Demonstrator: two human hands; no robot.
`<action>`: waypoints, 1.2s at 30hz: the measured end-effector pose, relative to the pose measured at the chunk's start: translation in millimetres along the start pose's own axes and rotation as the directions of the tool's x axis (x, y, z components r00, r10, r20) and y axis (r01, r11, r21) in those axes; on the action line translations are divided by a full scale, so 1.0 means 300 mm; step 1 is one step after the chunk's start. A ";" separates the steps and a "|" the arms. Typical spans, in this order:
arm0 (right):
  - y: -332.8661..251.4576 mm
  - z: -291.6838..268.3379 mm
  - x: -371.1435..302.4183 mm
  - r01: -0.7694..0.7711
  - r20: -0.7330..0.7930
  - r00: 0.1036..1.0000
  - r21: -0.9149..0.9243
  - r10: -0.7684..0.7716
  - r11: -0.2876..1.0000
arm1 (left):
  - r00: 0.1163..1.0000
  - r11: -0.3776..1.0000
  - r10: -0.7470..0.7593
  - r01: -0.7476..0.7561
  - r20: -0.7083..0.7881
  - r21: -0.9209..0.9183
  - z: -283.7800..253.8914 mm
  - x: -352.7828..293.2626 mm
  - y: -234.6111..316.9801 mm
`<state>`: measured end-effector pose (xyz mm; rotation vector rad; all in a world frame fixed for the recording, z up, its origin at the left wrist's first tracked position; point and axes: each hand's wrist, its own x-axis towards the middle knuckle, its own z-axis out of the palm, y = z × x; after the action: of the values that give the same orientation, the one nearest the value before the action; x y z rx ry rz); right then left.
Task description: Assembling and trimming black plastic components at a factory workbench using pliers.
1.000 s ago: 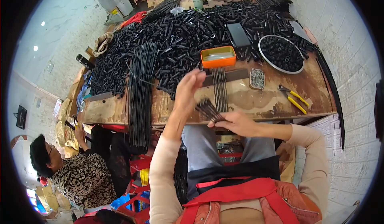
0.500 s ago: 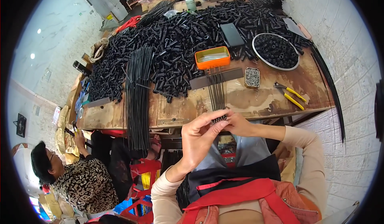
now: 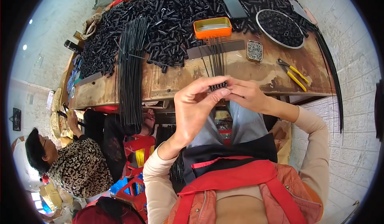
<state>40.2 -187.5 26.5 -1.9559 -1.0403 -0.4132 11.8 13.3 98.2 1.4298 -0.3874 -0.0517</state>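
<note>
In front of my lap, my left hand [image 3: 191, 106] is closed around a small flat row of thin dark rods [image 3: 217, 58]. The rods point away from me over the table, one splayed to the left. At their near end sits a tight row of small black ribbed pieces [image 3: 218, 86], pinched between thumb and fingers. My right hand [image 3: 249, 96] meets the left at this end, its fingertips pressed together against the row. What those fingertips grip is hidden.
Beyond lie a grey bar [image 3: 236, 45], an orange box [image 3: 213, 33], a tin of small metal bits [image 3: 254, 51], yellow-handled pliers [image 3: 293, 75] and a tray of black rings [image 3: 300, 45]. Black tubes [image 3: 172, 12] heap behind. A rod bundle [image 3: 130, 72] overhangs the edge. Another person [image 3: 76, 164] sits left.
The view has tilted down, so the table sits higher in the picture. My right hand's fingers have shifted at the row's end, and one rod now splays left of the others.
</note>
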 end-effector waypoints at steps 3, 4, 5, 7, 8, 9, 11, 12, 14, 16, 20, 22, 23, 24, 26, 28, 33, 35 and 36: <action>-0.008 -0.007 -0.010 -0.063 -0.024 0.998 0.072 0.064 0.995 | 1.000 0.999 0.003 -0.002 0.024 -0.052 0.000 0.008 -0.008; -0.009 -0.007 -0.012 -0.117 -0.027 0.992 0.146 0.122 0.982 | 1.000 0.999 -0.005 0.005 0.009 -0.038 -0.003 0.006 -0.014; -0.015 -0.003 -0.011 -0.110 -0.032 0.993 0.143 0.116 0.984 | 1.000 1.000 -0.011 0.011 -0.006 -0.025 -0.004 0.007 -0.011; -0.020 0.007 -0.022 -0.199 0.015 0.980 0.208 0.201 0.958 | 1.000 1.000 -0.021 0.021 0.002 -0.016 0.004 0.001 -0.001; -0.012 0.011 -0.028 -0.193 0.009 0.981 0.201 0.195 0.960 | 0.999 0.999 -0.037 0.037 0.004 -0.006 0.007 -0.002 0.006; -0.006 0.017 -0.027 -0.147 0.011 0.989 0.165 0.147 0.975 | 1.000 1.000 -0.029 0.029 0.007 -0.003 0.004 -0.006 0.008; 0.004 -0.005 -0.020 -0.090 0.010 0.996 0.125 0.089 0.988 | 1.000 0.999 -0.022 0.021 0.002 0.049 -0.005 -0.012 0.008; -0.008 -0.043 -0.006 -0.242 0.104 0.969 0.210 0.224 0.947 | 0.999 0.999 -0.036 0.036 0.004 0.036 -0.003 -0.014 0.016; 0.050 -0.059 0.028 -0.341 0.166 0.935 0.169 0.315 0.925 | 1.000 1.000 -0.018 0.018 0.008 0.022 -0.005 -0.007 0.013; 0.148 -0.054 0.077 -0.178 0.168 0.965 -0.150 0.203 0.973 | 1.000 1.000 -0.016 0.016 0.010 0.003 0.005 -0.001 0.011; 0.326 0.021 0.112 0.164 0.333 0.943 -0.531 0.027 0.832 | 1.000 0.999 -0.029 0.029 0.008 0.030 0.019 0.012 0.047; 0.329 0.027 0.188 0.203 0.374 0.927 -0.549 0.021 0.811 | 0.999 0.999 -0.029 0.029 0.026 0.029 0.015 0.017 0.054; 0.365 0.027 0.220 0.209 0.373 0.928 -0.550 0.014 0.809 | 0.998 0.999 -0.035 0.034 0.045 0.025 0.015 0.017 0.051; 0.425 0.021 0.263 0.213 0.287 0.956 -0.543 -0.059 0.812 | 0.997 0.997 -0.072 0.072 0.037 0.001 0.020 0.013 0.037; 0.543 -0.032 0.357 0.221 0.163 0.974 -0.573 -0.155 0.789 | 0.997 0.998 -0.006 0.010 0.073 -0.066 0.020 0.014 0.013; 0.643 -0.084 0.468 0.139 0.131 0.989 -0.671 -0.069 0.728 | 0.996 0.996 0.020 -0.012 0.085 -0.094 0.013 0.019 0.018; 0.734 -0.100 0.566 -0.036 0.297 0.892 -0.703 0.340 0.711 | 0.995 0.993 -0.065 0.072 0.070 -0.093 0.009 0.009 0.050; 0.760 -0.075 0.552 -0.056 0.282 0.889 -0.714 0.360 0.698 | 0.998 0.989 -0.024 0.032 0.059 -0.143 0.009 0.004 0.029; 0.749 -0.064 0.550 -0.098 0.265 0.884 -0.701 0.385 0.707 | 0.999 0.986 -0.001 0.006 0.032 -0.167 0.009 -0.005 0.022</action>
<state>319.5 -182.5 19.1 -2.9016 -0.9087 -0.2577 8.5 12.2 104.6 1.2649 -0.3974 -0.1075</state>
